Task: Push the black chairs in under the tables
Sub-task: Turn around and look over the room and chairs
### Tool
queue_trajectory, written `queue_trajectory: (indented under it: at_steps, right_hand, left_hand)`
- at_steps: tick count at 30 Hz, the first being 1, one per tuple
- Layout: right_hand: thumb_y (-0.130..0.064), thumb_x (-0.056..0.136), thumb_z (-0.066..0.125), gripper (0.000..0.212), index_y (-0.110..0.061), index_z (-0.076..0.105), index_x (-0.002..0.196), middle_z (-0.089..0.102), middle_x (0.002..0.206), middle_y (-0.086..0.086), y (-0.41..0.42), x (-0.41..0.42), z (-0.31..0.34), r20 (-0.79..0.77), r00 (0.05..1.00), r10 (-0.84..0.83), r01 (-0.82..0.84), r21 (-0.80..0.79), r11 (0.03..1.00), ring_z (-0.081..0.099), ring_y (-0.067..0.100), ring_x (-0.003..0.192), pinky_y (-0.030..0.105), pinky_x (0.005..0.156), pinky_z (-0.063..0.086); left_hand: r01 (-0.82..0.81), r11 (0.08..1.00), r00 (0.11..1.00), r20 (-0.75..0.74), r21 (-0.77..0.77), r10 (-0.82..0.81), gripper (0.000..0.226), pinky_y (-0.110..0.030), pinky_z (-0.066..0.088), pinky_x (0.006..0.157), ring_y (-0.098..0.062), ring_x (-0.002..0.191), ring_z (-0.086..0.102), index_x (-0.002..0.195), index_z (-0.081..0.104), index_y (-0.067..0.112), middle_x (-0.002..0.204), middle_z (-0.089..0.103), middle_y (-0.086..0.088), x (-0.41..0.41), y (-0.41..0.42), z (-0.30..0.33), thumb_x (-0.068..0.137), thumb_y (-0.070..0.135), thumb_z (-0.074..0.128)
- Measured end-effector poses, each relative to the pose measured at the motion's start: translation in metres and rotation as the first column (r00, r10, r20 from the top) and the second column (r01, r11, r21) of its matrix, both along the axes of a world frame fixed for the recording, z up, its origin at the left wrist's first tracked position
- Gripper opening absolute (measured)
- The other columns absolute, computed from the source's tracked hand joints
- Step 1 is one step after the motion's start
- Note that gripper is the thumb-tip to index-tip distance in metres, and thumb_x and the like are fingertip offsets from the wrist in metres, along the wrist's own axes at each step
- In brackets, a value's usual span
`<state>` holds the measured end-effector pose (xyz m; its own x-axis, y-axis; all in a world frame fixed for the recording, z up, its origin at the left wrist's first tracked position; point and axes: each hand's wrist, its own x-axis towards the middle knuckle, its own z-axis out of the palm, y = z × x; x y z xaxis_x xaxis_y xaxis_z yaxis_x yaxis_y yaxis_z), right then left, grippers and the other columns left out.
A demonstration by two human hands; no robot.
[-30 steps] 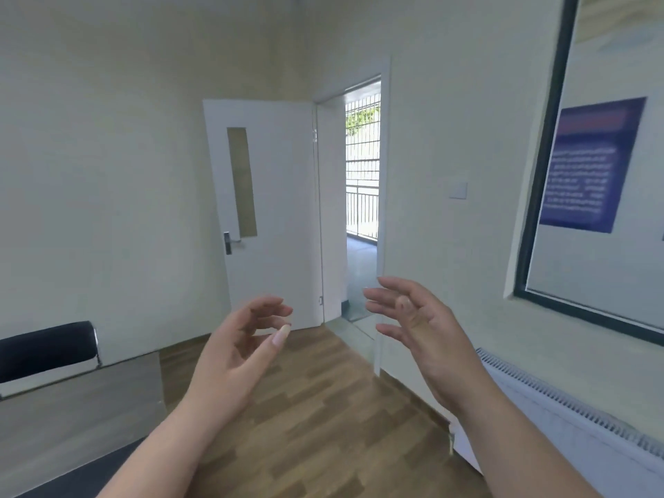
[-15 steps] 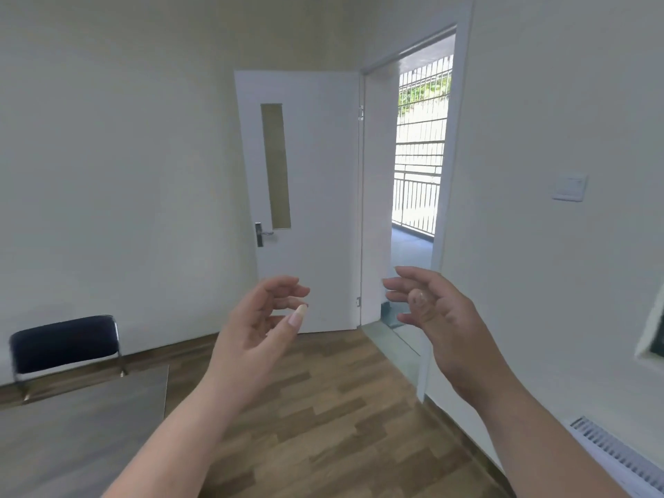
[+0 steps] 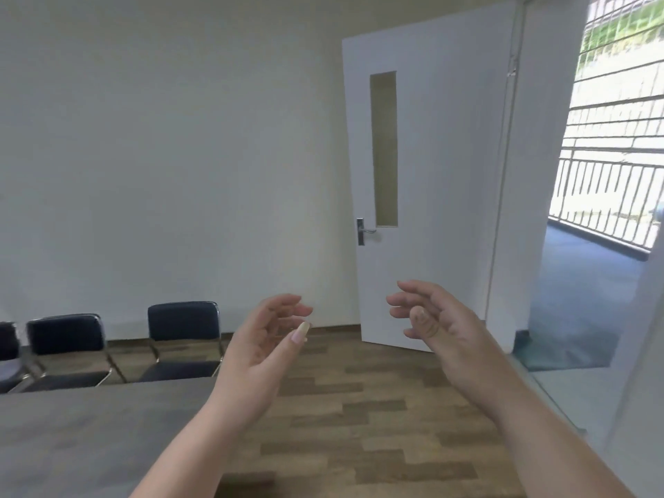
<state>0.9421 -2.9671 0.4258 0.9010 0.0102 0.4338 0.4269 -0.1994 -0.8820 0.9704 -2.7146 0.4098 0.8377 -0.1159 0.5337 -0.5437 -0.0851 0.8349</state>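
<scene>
We hold our left hand [image 3: 266,348] and right hand [image 3: 443,330] up apart, palms facing, fingers loosely curled, gripping nothing. Below left lies a grey table [image 3: 90,436] on wood-plank floor [image 3: 359,407]. Beyond its far edge stand black chairs [image 3: 183,321], [image 3: 64,336] by the white wall [image 3: 179,156]. A white door [image 3: 431,174] stands open to a railed balcony [image 3: 607,195].

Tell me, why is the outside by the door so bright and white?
In the head view, daylight floods the open doorway, so the railing washes out to glare; the white door leans from wide-angle distortion; the black chairs at the left edge look smeared and soft, while the left hand and right hand stay fairly sharp.
</scene>
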Motion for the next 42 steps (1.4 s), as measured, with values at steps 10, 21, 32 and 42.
queue_trajectory:
  at_steps: [10, 21, 32, 42]
  right_hand:
    - [-0.079, 0.071, 0.054, 0.068, -0.038, 0.057, 0.124, 0.067, 0.120, -0.012, 0.033, 0.236, -0.016, -0.046, 0.962, 0.270, -0.271, 0.000, 0.963, 0.060, 0.007, 0.118, 0.047, 0.101, 0.047]
    - [-0.081, 0.068, 0.055, 0.072, -0.036, 0.056, 0.125, 0.067, 0.119, -0.009, 0.113, 0.526, -0.022, -0.095, 0.928, 0.359, -0.366, -0.060, 0.929, 0.061, 0.008, 0.117, 0.048, 0.102, 0.046]
    - [-0.080, 0.068, 0.055, 0.074, -0.036, 0.056, 0.127, 0.067, 0.119, -0.012, 0.172, 0.809, -0.048, -0.120, 0.855, 0.504, -0.511, -0.027, 0.859, 0.060, 0.008, 0.118, 0.043, 0.101, 0.049]
    - [-0.048, 0.085, 0.052, 0.044, -0.028, 0.058, 0.123, 0.071, 0.113, -0.006, 0.276, 1.068, -0.069, -0.213, 0.669, 0.712, -0.721, 0.044, 0.691, 0.068, 0.009, 0.104, 0.037, 0.090, 0.055]
  left_hand:
    - [-0.210, 0.978, 0.978, -0.011, 0.001, 0.210, 0.044, -0.037, 0.055, 0.090, -0.025, 0.108, 0.068, 0.121, 0.062, 0.023, 0.117, 0.072, -0.003, 0.177, 0.014, -0.011, 0.082, 0.042, 0.066]
    - [-0.290, 0.956, 0.953, -0.082, 0.032, 0.292, 0.038, -0.054, 0.053, 0.095, -0.025, 0.109, 0.068, 0.120, 0.063, 0.035, 0.116, 0.071, 0.002, 0.457, 0.086, -0.027, 0.082, 0.044, 0.066]
    - [-0.454, 0.887, 0.882, -0.098, 0.083, 0.461, 0.043, -0.032, 0.056, 0.089, -0.020, 0.107, 0.069, 0.123, 0.060, 0.028, 0.115, 0.072, 0.004, 0.694, 0.142, -0.053, 0.083, 0.042, 0.064]
    - [-0.703, 0.702, 0.683, -0.168, 0.112, 0.711, 0.037, -0.028, 0.053, 0.089, -0.014, 0.105, 0.069, 0.118, 0.065, 0.025, 0.113, 0.073, 0.006, 0.892, 0.199, -0.081, 0.085, 0.042, 0.065]
